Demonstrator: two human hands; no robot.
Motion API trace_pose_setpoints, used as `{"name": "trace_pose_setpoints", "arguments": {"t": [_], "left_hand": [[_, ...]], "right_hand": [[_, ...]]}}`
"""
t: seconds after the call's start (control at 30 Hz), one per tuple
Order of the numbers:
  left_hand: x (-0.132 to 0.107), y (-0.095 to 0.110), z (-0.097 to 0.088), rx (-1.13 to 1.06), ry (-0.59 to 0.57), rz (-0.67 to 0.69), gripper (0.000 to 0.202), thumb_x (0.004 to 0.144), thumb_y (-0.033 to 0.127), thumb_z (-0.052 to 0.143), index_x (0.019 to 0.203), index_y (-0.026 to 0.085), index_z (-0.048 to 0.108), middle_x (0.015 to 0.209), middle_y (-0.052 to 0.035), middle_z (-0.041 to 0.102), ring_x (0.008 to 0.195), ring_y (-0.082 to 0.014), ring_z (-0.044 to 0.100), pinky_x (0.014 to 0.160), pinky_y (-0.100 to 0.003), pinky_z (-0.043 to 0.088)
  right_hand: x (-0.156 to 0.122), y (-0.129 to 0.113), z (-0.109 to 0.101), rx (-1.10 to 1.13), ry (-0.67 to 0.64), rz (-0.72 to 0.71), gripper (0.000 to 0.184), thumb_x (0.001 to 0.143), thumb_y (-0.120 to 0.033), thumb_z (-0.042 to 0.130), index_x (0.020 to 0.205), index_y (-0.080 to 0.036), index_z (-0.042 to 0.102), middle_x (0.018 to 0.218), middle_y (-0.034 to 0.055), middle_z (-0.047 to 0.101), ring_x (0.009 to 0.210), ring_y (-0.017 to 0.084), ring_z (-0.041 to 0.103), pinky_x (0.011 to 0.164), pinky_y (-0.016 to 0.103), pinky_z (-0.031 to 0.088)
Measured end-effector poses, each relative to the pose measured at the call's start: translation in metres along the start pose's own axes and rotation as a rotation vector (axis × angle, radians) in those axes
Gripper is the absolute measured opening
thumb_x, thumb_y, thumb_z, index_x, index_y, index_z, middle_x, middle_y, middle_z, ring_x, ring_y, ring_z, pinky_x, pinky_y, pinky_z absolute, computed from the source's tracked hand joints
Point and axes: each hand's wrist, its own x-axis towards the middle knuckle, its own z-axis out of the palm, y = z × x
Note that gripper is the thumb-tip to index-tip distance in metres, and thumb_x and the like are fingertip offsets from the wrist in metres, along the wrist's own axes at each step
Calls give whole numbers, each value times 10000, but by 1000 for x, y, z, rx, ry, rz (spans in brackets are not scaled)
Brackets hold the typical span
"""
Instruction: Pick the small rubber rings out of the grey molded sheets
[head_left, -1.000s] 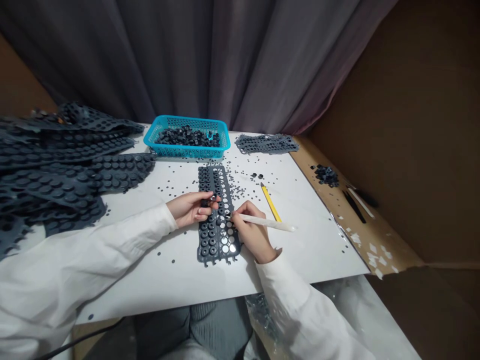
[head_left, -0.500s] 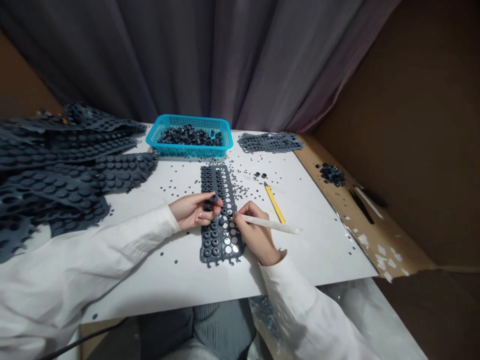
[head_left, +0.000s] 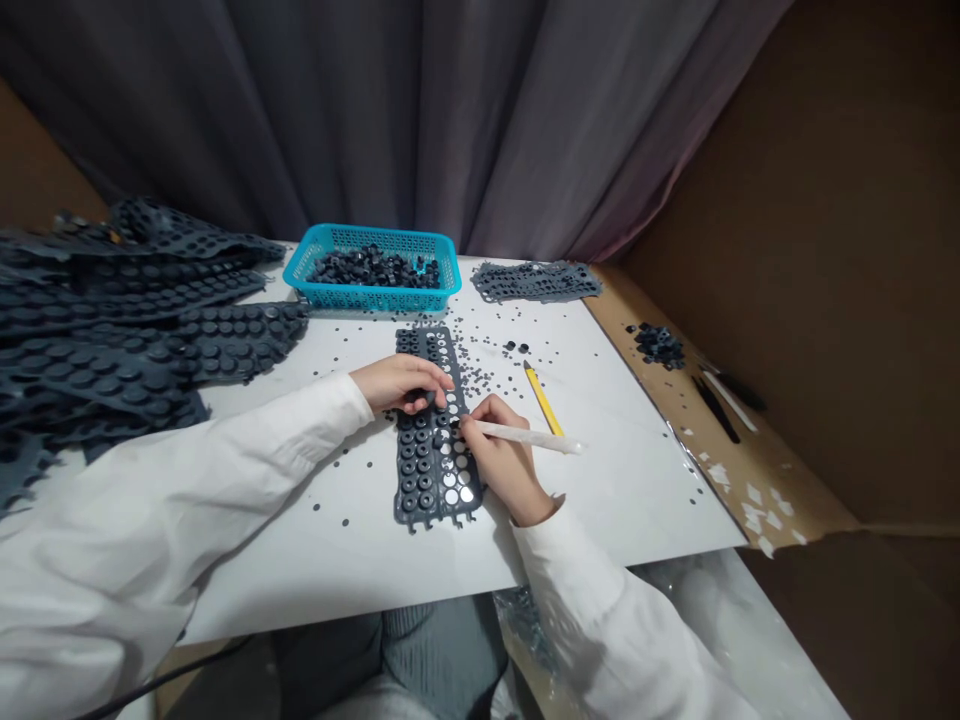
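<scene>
Head view looks down on a white table [head_left: 622, 480] where a person in white sleeves sits over a dark rubber strip [head_left: 427, 478] full of round holes and rings. The strip lies flat, lengthwise away from the person, in the middle of the table between both hands. The left hand [head_left: 403, 382] rests on the strip's middle, fingers bent down onto it. Whether it pinches anything I cannot tell. The right hand [head_left: 504, 468] grips a white stick [head_left: 529, 437] like a pen, its tip touching the strip just beside the left fingertips.

Small dark discs lie scattered over the table around the strip. A yellow tool [head_left: 541, 398] lies just right of the hands, apart from the stick. Behind the strip stands a blue basket [head_left: 375, 298] holding loose dark rings [head_left: 371, 267]. Stacked sheets [head_left: 127, 330] of the same rubber crowd the left side, and one emptied sheet [head_left: 536, 281] lies at the far right by a cardboard wall [head_left: 825, 250].
</scene>
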Motion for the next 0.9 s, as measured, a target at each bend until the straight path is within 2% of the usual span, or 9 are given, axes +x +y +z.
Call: {"name": "trace_pose_setpoints", "arguments": {"t": [0.1,0.17,0.3,0.37,0.43,0.5,0.63,0.9], "left_hand": [[7,1,0,356,-9,95,110,643,155,494,720,144,571,522,24,513,372,-68,369,368,-179,263],[8,2,0,463,-6,155,80,650,169,466,650,159,546,470,51,439,378,-72,333,380,-189,237],[3,1,2,656,-51,275,85,653,193,536,593,160,586,459,54,440,448,-88,360,454,-205,258],[1,0,4,888,-107,395,46,641,169,572,647,167,617,461,61,431,456,-93,375,486,-214,269],[0,0,6,1160,-173,505,115,646,142,581,737,180,639,475,59,425,458,-103,396,496,-225,266],[2,1,7,1336,-205,527,166,652,145,608,807,192,646,506,45,454,472,-120,421,488,-236,253],[10,4,10,1443,-172,476,198,629,179,681,821,218,657,524,26,499,489,-152,466,487,-258,253],[11,13,20,1566,-231,486,114,588,139,687,595,225,613,568,-11,586,540,-181,539,522,-280,299]], "right_hand": [[1,0,0,3,-4,8,141,752,-253,545,630,-209,489,551,-45,526,540,123,490,536,239,363],[1,0,0,1,-4,4,137,753,-256,542,636,-209,490,560,-42,531,548,125,498,540,240,365],[1,1,1,-2,-6,-19,142,761,-255,538,639,-212,479,550,-50,511,533,120,478,531,237,354],[1,3,2,-11,-7,-28,139,761,-240,536,640,-212,473,543,-56,498,528,116,468,528,233,345],[1,3,2,-21,-4,-32,132,755,-225,536,639,-211,473,542,-58,491,529,116,466,526,232,341],[1,3,2,-30,-2,-31,133,745,-212,536,629,-210,472,541,-57,491,531,117,469,526,232,342],[1,3,2,-32,-1,-41,134,742,-195,522,618,-209,474,546,-53,500,532,118,478,529,233,348],[2,5,2,-41,-4,-39,133,728,-198,523,610,-211,464,529,-55,488,520,117,459,522,233,335]]}}
